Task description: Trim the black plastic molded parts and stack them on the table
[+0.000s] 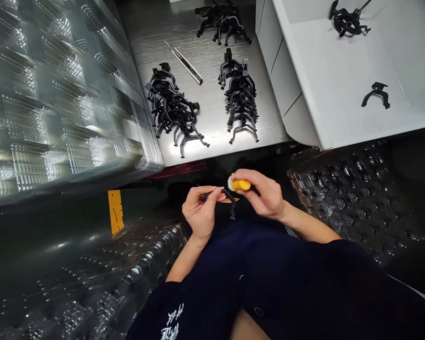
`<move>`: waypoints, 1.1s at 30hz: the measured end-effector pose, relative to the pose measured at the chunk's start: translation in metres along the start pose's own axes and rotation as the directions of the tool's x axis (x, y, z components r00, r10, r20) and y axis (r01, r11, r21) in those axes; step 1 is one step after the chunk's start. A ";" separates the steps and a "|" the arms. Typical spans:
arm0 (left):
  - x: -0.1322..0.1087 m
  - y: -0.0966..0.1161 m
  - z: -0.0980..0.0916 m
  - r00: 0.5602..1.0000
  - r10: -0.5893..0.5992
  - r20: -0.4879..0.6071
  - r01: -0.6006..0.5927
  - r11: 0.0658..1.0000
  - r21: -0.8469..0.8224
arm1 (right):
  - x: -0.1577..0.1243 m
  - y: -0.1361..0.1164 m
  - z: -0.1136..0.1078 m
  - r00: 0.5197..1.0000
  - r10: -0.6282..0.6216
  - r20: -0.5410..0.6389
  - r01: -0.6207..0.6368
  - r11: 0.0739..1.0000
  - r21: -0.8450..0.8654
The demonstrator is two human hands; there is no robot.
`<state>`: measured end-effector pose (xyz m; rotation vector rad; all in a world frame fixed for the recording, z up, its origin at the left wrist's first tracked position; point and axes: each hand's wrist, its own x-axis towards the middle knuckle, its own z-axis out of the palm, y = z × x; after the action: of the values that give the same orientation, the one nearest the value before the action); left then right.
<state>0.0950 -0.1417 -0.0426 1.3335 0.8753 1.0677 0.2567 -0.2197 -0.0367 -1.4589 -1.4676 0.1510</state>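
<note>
My left hand (pixel 202 210) pinches a black curved bracket (pixel 230 199), whose wavy leg points down toward my body. Just to the right, my right hand (pixel 264 193) is closed around a small yellow tool (pixel 241 184) with a white, fuzzy-looking end turned toward the bracket. A small gap shows between the white end and the bracket. Both hands are in front of the metal table (pixel 212 94). On that table, similar black brackets lie in a left row (pixel 173 106), a right row (pixel 242 94) and a pile (pixel 225 21) at the back.
A utility knife (pixel 184 62) lies between the rows. Clear plastic trays (pixel 63 94) are stacked at the left, with more trays (pixel 102 283) lower left and others (pixel 354 203) at right. A white bin (pixel 357 61) at upper right holds a few black parts (pixel 377 94).
</note>
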 end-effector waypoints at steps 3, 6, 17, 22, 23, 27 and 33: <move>0.003 0.001 0.003 0.982 -0.185 -0.040 0.177 0.974 -0.140 | -0.002 -0.002 0.004 0.998 -0.034 -0.060 0.030 0.998 -0.058; 0.006 0.001 0.005 0.960 -0.268 -0.080 0.250 0.950 -0.187 | -0.004 -0.003 0.009 0.992 0.009 -0.123 -0.019 0.997 -0.081; 0.010 -0.003 0.004 0.869 -0.492 -0.049 0.449 0.827 -0.339 | -0.011 -0.003 0.020 0.976 -0.180 -0.127 0.170 0.982 -0.082; 0.011 -0.005 0.004 0.860 -0.511 0.003 0.483 0.811 -0.331 | -0.006 0.000 0.017 0.977 -0.058 -0.205 0.027 0.988 -0.149; 0.010 -0.005 0.004 0.875 -0.485 -0.009 0.458 0.832 -0.313 | -0.006 -0.001 0.015 0.979 -0.033 -0.202 0.006 0.991 -0.132; 0.003 -0.006 0.004 0.967 -0.222 -0.123 0.199 0.965 -0.173 | -0.006 -0.006 0.012 0.991 -0.103 -0.080 0.102 0.995 -0.013; -0.005 -0.005 0.001 0.994 0.097 -0.053 -0.097 0.995 0.000 | -0.005 -0.003 0.006 0.999 0.011 -0.036 -0.014 0.997 -0.078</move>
<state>0.0952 -0.1462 -0.0480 1.3626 0.8547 1.1840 0.2496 -0.2209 -0.0402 -1.5264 -1.4500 0.0759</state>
